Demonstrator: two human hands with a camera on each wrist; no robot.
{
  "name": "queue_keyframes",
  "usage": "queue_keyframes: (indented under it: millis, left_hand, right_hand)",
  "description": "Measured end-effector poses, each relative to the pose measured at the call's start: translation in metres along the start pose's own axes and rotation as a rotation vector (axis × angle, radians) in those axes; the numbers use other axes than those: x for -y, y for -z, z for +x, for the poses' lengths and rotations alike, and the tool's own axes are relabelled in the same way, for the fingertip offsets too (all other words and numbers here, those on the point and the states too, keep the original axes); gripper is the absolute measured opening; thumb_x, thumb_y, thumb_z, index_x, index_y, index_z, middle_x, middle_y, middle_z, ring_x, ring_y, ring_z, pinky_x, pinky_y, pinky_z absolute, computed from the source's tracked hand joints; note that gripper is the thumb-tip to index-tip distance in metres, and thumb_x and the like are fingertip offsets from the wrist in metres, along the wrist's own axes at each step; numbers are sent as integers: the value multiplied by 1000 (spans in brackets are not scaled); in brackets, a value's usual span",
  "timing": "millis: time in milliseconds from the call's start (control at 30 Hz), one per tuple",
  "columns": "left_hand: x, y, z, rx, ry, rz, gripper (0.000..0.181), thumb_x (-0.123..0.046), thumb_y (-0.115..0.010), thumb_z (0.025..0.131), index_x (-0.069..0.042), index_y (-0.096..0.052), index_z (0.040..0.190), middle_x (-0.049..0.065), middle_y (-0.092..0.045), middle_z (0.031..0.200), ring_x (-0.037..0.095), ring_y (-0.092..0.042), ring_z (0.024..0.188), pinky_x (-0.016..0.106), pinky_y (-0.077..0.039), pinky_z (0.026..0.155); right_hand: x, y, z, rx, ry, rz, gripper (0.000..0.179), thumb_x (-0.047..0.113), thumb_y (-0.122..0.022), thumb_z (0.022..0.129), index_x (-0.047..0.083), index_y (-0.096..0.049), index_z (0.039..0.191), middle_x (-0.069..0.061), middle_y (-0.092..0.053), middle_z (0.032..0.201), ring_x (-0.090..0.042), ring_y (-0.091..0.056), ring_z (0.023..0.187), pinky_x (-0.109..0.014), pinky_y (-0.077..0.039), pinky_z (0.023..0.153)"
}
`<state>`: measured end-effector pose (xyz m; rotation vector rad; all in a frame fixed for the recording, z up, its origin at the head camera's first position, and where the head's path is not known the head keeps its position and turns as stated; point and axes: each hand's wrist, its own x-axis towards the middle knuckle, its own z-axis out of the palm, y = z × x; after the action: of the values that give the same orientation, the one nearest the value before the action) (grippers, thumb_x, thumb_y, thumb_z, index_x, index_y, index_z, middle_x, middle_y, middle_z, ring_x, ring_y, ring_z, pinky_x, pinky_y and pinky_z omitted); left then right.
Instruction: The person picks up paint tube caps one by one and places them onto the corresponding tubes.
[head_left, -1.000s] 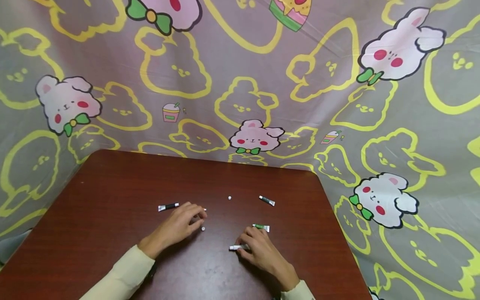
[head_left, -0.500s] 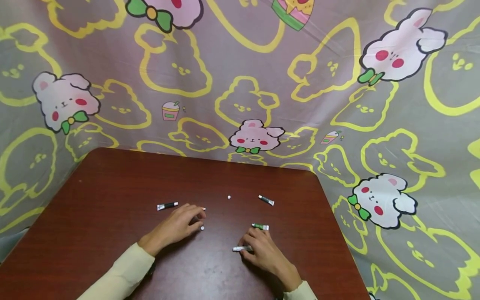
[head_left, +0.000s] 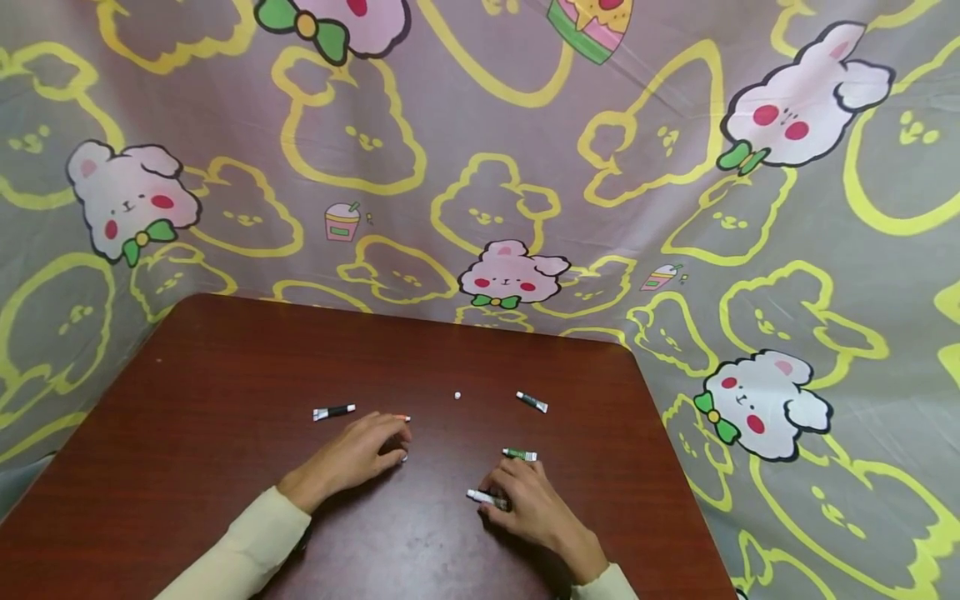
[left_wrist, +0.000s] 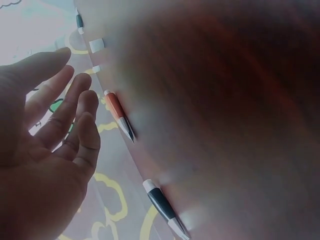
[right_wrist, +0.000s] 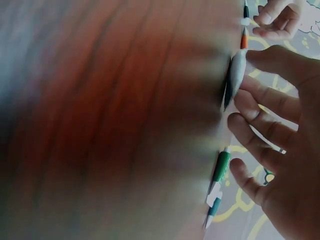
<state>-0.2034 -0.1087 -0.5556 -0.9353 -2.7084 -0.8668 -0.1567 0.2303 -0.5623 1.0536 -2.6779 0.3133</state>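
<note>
In the head view my right hand (head_left: 527,503) pinches a small white paint tube (head_left: 486,498) between thumb and fingers, low over the brown table (head_left: 247,358). The right wrist view shows that tube (right_wrist: 237,72) between thumb and forefinger. My left hand (head_left: 351,454) rests on the table with relaxed, slightly bent fingers and holds nothing. A small white cap (head_left: 405,458) lies at its thumb tip, partly hidden. Behind its fingers lies an orange paint tube (head_left: 402,418), seen whole in the left wrist view. Just beyond my right hand is a green paint tube (head_left: 519,454).
A black paint tube (head_left: 333,412) lies left of the orange one. Toward the far right sits a dark green paint tube (head_left: 532,402). Another white cap (head_left: 457,395) is near the table's middle. A patterned curtain (head_left: 510,192) hangs behind the table.
My right hand has drawn slightly to the right with the white paint tube, whose near end has tilted. My left hand has shifted a little, covering more of the cap and uncovering the orange tube.
</note>
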Motion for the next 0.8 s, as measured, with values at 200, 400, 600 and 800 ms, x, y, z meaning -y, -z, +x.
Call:
queue_keyframes:
  millis: [200,400,600,800]
  left_hand:
    - [-1,-1,0,11,-9,1,16,-12,-84,95,-14,-76,109,6,-76,122,26,-70,112,47,-57,99]
    - [1,-4,0,10,-38,-6,17,-9,-85,92,-13,-77,108,3,-76,117,28,-71,116,48,-57,99]
    - [2,-4,-2,58,-25,-25,20,-9,-84,94,-13,-77,112,1,-74,115,26,-71,114,47,-58,97]
    - [2,-3,-3,84,-33,-20,21,-10,-84,94,-14,-77,114,1,-73,116,28,-71,116,50,-57,98]
  right_hand:
    - [-9,5,3,-45,-41,11,19,31,-89,85,23,-77,97,10,-65,89,-7,-58,89,-38,-42,84]
    - [-23,5,6,-71,-80,-31,20,32,-89,86,22,-77,98,7,-69,94,-12,-62,92,-41,-45,83]
    - [-36,6,8,-68,-133,-56,19,31,-88,87,22,-77,100,7,-69,96,-16,-63,94,-43,-47,85]
    - [-49,5,10,-104,-124,-63,22,27,-90,85,18,-78,101,5,-69,96,-16,-63,92,-43,-46,83]
